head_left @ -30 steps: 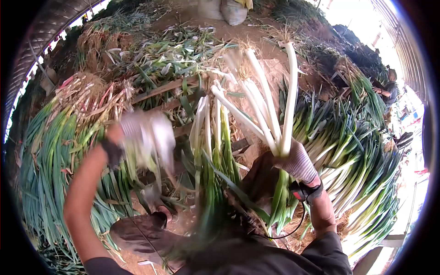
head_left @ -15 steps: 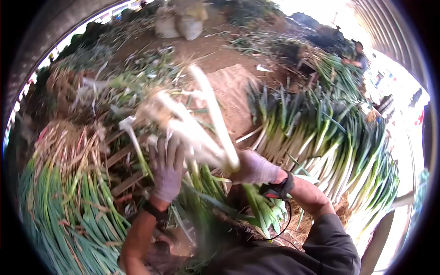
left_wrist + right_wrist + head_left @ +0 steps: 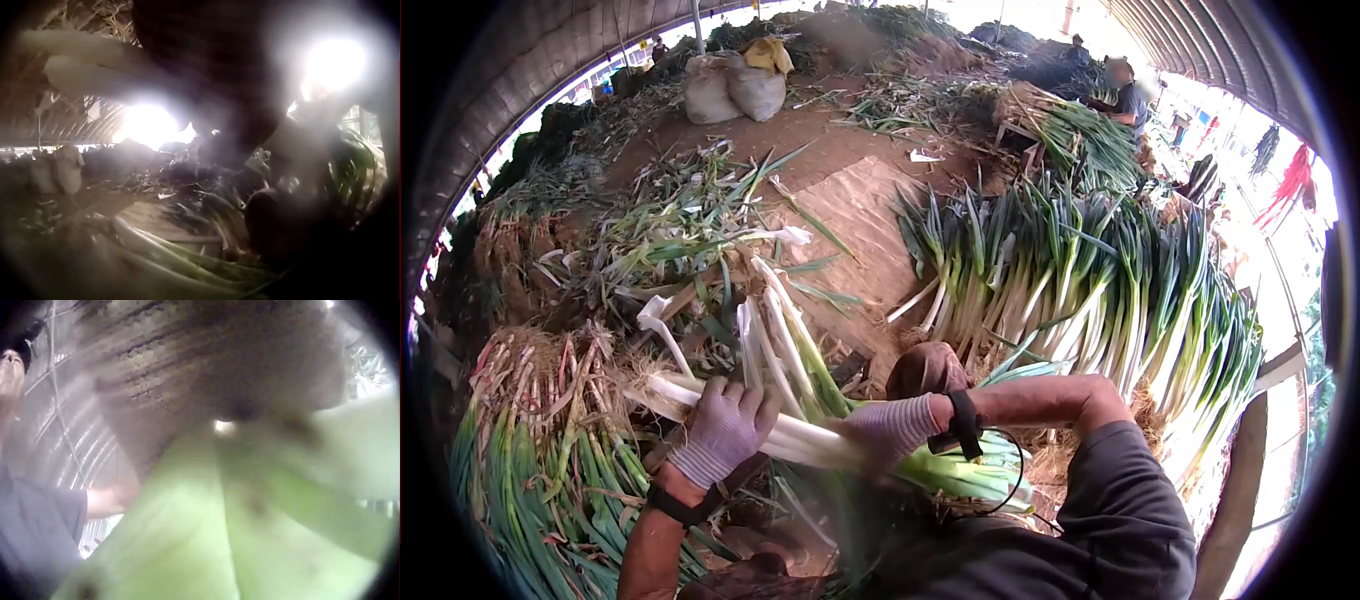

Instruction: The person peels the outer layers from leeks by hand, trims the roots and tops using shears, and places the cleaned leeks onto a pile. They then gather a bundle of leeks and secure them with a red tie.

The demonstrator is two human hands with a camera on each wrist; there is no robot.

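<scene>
A bundle of leeks [image 3: 805, 440] lies nearly level across the front of my body, white stems and roots to the left, green leaves to the right. My gloved right hand [image 3: 890, 430] grips it where white turns to green. Farther toward the roots, my gloved left hand [image 3: 725, 425] has its fingers curled over the white stems. In the right wrist view, pale green leaf bases [image 3: 187, 531] spread below the dark glove [image 3: 206, 362]. Pale stems [image 3: 94, 69] pass beside the left hand in its dim wrist view. More leeks [image 3: 780, 345] stand just behind the bundle.
Untrimmed leeks [image 3: 550, 430] with brown roots are heaped at left. A long row of clean leeks [image 3: 1070, 270] lies at right. Leaf scraps [image 3: 670, 220] cover the ground ahead, beside a brown sheet [image 3: 850, 240]. Farther back are white sacks [image 3: 735, 88] and another person [image 3: 1130, 100].
My right hand has swung the leek bundle from upright down to level, roots now pointing left. The left hand, blurred and then spread open, now grips the white stems. The head view has shifted.
</scene>
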